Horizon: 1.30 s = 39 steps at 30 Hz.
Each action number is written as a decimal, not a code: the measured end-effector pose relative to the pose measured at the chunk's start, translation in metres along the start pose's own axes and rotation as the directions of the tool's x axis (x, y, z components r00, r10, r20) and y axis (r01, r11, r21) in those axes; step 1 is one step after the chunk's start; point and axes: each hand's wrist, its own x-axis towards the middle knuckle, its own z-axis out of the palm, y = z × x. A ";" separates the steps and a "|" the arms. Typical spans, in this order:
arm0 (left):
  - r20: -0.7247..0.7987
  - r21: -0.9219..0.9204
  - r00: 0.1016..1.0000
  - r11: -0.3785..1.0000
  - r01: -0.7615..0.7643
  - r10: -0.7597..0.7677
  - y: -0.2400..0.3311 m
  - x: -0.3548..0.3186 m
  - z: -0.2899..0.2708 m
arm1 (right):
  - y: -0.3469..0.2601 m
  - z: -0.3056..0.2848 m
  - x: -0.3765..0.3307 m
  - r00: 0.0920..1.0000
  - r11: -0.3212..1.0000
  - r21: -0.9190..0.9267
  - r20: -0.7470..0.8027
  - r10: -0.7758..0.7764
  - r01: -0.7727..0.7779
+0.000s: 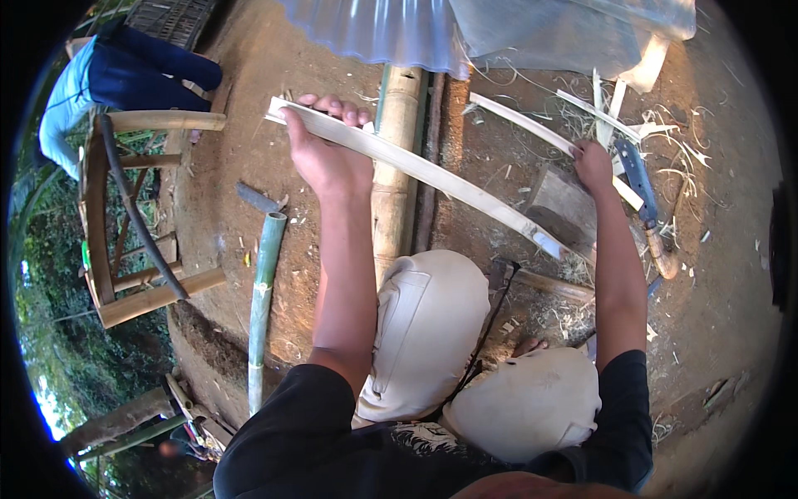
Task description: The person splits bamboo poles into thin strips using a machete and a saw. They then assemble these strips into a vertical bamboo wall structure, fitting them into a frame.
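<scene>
My left hand (334, 162) is raised in front of me, its thumb and fingers closed round the end of a long pale bamboo strip (424, 173). That strip slants down to the right, and its far end comes near a wooden block (565, 200). Over the block, my right hand (593, 169) grips a second bamboo strip (519, 121), which sticks out on both sides of the hand; its fingertips are partly hidden. Just right of this hand lies a machete (636, 179) with a dark bluish blade and a wooden handle. More pale split pieces (611, 112) lie beyond it.
A thick bamboo pole (397, 158) runs ahead of my knees. Left of it are a green bamboo length (265, 283) and a dark blade (258, 198). Clear corrugated sheeting (378, 33) lies at the top. A wooden frame (100, 233) and another person (125, 71) are far left.
</scene>
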 end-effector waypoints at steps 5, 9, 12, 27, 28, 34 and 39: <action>-0.024 -0.018 1.000 1.000 0.004 -0.004 0.011 0.021 -0.047 | -0.071 -0.079 -0.038 0.994 0.962 0.271 -0.110 -0.010 0.039; -0.154 -0.003 0.987 0.999 0.048 -0.048 -0.014 0.025 -0.052 | -0.104 -0.133 -0.096 0.999 0.744 0.666 0.043 0.025 -0.047; -0.348 0.047 0.936 0.997 0.066 -0.045 -0.030 0.022 -0.031 | -0.127 -0.145 -0.131 0.996 0.734 0.674 -0.031 -0.085 0.084; -0.038 0.068 0.971 0.969 0.237 -0.235 -0.036 -0.007 0.017 | -0.159 -0.097 -0.193 0.903 0.795 0.429 -0.215 -0.371 0.429; -0.084 0.105 0.968 0.964 0.244 -0.236 -0.038 0.000 0.013 | -0.161 -0.097 -0.190 0.849 0.784 0.334 -0.277 -0.449 0.524; 0.034 0.324 0.930 0.884 0.336 -0.366 -0.075 0.018 0.044 | -0.131 -0.087 -0.197 0.938 0.509 0.859 0.220 -0.270 -0.055; 0.333 0.340 0.793 0.849 0.403 -0.510 -0.114 -0.002 0.033 | -0.119 -0.056 -0.199 0.937 0.329 0.923 0.278 -0.211 -0.200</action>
